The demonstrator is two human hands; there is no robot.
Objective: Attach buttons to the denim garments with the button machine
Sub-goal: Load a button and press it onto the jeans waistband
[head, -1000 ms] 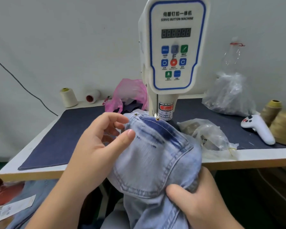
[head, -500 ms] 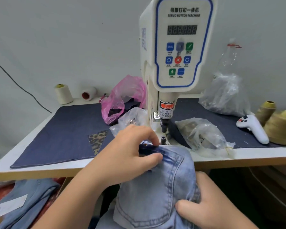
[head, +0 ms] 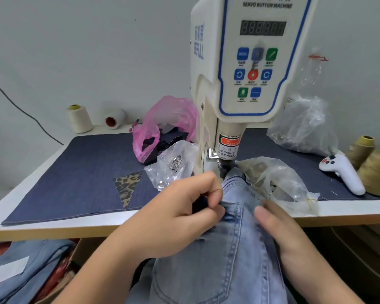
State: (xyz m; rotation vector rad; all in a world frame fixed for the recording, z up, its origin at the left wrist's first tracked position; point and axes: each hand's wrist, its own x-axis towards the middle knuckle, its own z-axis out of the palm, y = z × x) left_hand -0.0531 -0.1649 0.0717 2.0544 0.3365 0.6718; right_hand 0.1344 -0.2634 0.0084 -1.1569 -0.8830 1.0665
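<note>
Jeans [head: 235, 218] have moved back under the machine [head: 226, 170] punch. Left hand [head: 180, 218] now pinches the edge; right hand [head: 279, 229] lies flat, fingers together. Ready for pressing.

Two bare forearms, seemingly sleeveless; no gloves, rings.

Garment [head: 217, 260] was pale, faded denim cloth with raised stitching; table mat [head: 75, 172] dark matt denim. Button machine [head: 246, 62] casing was smooth cream plastic. Bags [head: 279, 178] were clear, crinkled, glossy plastic film.
</note>
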